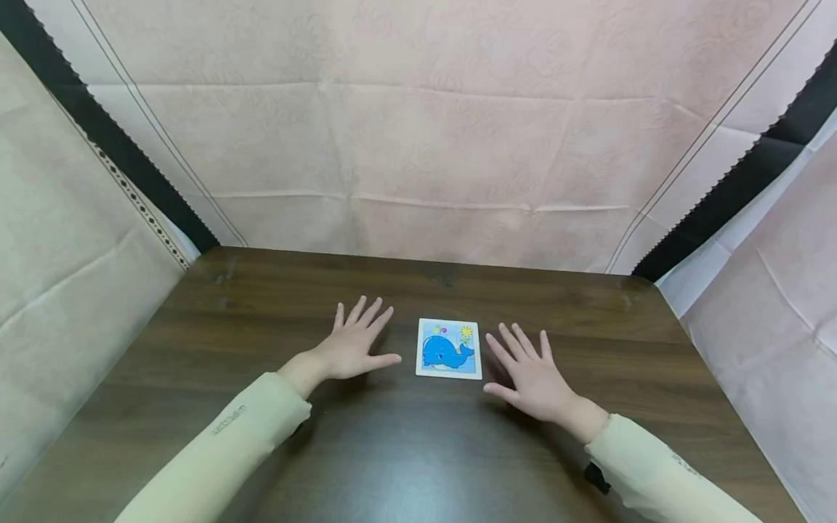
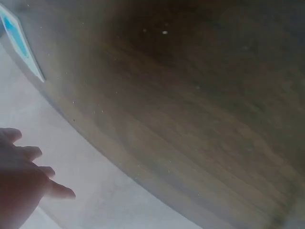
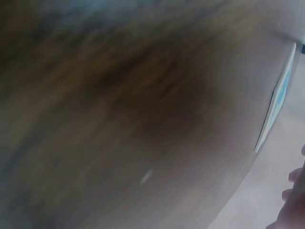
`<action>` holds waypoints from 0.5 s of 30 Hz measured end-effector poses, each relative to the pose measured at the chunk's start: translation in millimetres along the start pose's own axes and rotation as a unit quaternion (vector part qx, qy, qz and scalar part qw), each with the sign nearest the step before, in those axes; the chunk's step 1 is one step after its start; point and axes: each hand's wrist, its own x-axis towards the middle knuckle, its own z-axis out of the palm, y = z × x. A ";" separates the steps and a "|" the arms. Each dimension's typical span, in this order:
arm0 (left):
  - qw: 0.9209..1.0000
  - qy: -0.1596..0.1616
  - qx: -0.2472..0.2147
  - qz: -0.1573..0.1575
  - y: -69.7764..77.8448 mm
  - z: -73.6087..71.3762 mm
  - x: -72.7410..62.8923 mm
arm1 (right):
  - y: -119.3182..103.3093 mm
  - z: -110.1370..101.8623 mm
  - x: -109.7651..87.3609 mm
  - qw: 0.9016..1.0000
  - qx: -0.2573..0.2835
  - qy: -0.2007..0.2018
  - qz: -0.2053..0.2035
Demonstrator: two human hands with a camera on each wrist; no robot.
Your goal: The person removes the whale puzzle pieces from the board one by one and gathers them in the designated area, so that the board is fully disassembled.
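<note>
A square white-edged picture board (image 1: pixel 448 349) lies flat on the table between the two hands, printed with a blue whale and a yellow sun. On its left, the left hand (image 1: pixel 353 346) has its fingers spread straight, thumb pointing at the board but apart from it. To the right, the right hand (image 1: pixel 532 378) is likewise spread, its thumb and index fingertip close to the board's right edge. Neither hand holds anything. The left wrist view catches the board (image 2: pixel 19 40) at its upper left, and the right wrist view shows it (image 3: pixel 278 100) edge-on at the right.
The dark wooden table (image 1: pixel 392 450) reflects light near its front. Behind it hangs a pale pink patterned cloth (image 1: pixel 425 145), with further light cloths at both sides and black bands (image 1: pixel 124 138) at the corners. A small black item (image 1: pixel 596 478) sits under the right sleeve.
</note>
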 end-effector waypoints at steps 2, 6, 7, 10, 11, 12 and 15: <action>1.000 -0.006 -0.005 0.003 1.1 0.7 4.4 | -3.8 2.4 2.1 1.000 -0.002 -0.003 -0.012; 1.000 -0.017 -0.015 0.005 4.3 1.2 11.9 | -9.5 7.3 6.0 0.999 -0.003 -0.024 -0.026; 1.000 -0.019 -0.018 0.005 5.0 1.2 13.6 | -10.8 8.2 6.8 0.999 -0.002 -0.030 -0.029; 0.999 -0.026 -0.029 -0.001 6.4 1.5 18.7 | -14.2 9.9 8.5 0.998 0.005 -0.043 -0.037; 0.999 -0.028 -0.033 -0.003 6.8 1.8 20.5 | -15.2 10.2 8.8 0.998 0.007 -0.046 -0.040; 0.999 -0.029 -0.040 -0.006 7.2 2.1 22.2 | -16.0 10.7 9.2 0.998 0.008 -0.050 -0.042; 0.998 -0.032 -0.060 -0.014 9.2 3.5 27.0 | -18.1 12.3 9.5 0.997 0.007 -0.061 -0.052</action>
